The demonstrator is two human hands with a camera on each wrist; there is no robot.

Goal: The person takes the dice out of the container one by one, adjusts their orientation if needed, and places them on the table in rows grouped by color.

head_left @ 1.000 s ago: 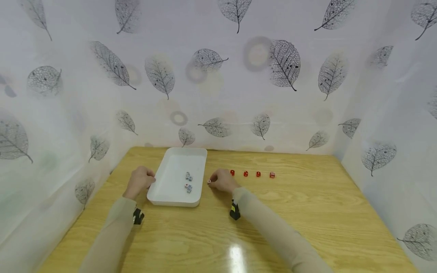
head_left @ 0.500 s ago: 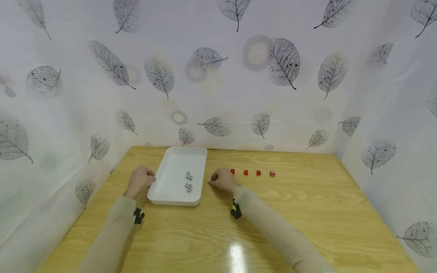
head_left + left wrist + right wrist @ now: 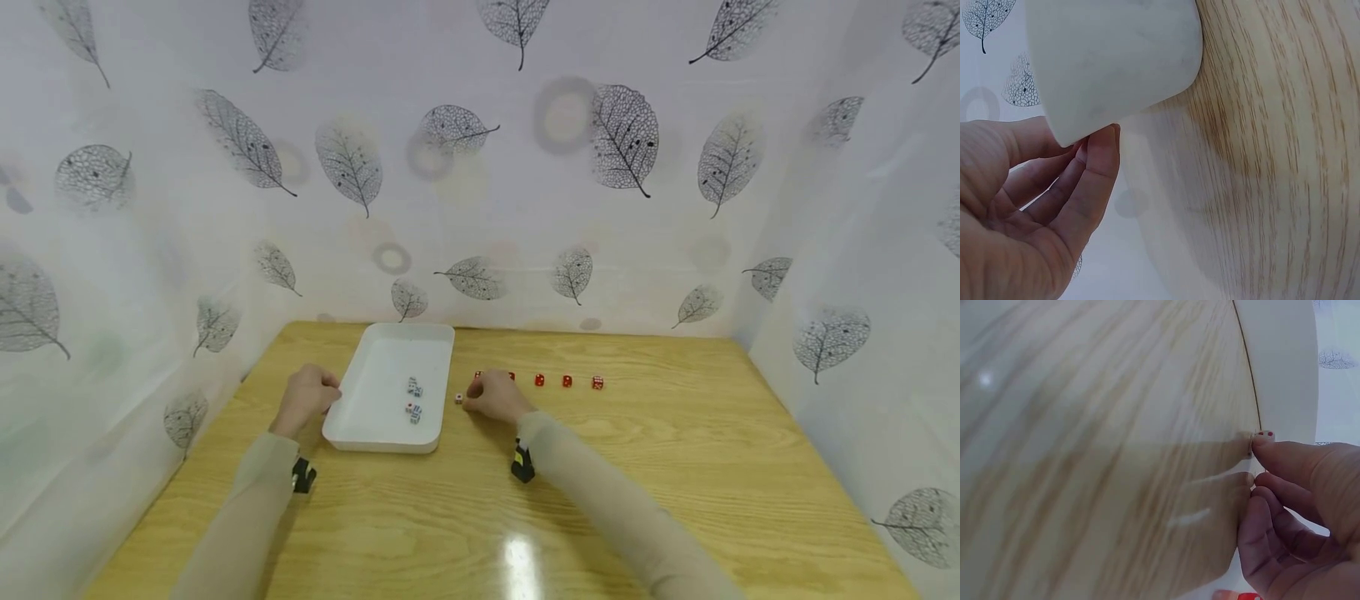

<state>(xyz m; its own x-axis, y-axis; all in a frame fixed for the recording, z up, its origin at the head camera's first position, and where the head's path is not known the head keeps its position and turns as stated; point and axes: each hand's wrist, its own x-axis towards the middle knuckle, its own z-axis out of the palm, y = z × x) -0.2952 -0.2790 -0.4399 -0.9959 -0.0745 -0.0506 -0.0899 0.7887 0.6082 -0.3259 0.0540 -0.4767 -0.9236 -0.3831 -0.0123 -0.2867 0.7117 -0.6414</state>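
Observation:
My left hand [image 3: 307, 398] pinches the left rim of a white tray [image 3: 378, 367]; in the left wrist view, thumb and fingers meet at the edge of the tray [image 3: 1116, 56]. Just outside the tray's right side stands a small white die [image 3: 459, 399]. Beside it, to the right, is my right hand [image 3: 498, 397], holding nothing. The right wrist view has the thumb parted from the index finger, with the die [image 3: 1265, 434] just past the thumb tip. Several white dice [image 3: 415, 413] lie inside the tray in two small clusters.
Several red dice form a row behind and to the right of my right hand, ending with one [image 3: 597, 382] at the right; the hand partly covers those at the left. The wooden table [image 3: 675, 450] meets a leaf-patterned curtain [image 3: 517, 167] at the back and sides.
My right hand has let go of the white die and drawn slightly right, uncovering a red die at the row's left end. My left hand keeps its place on the tray.

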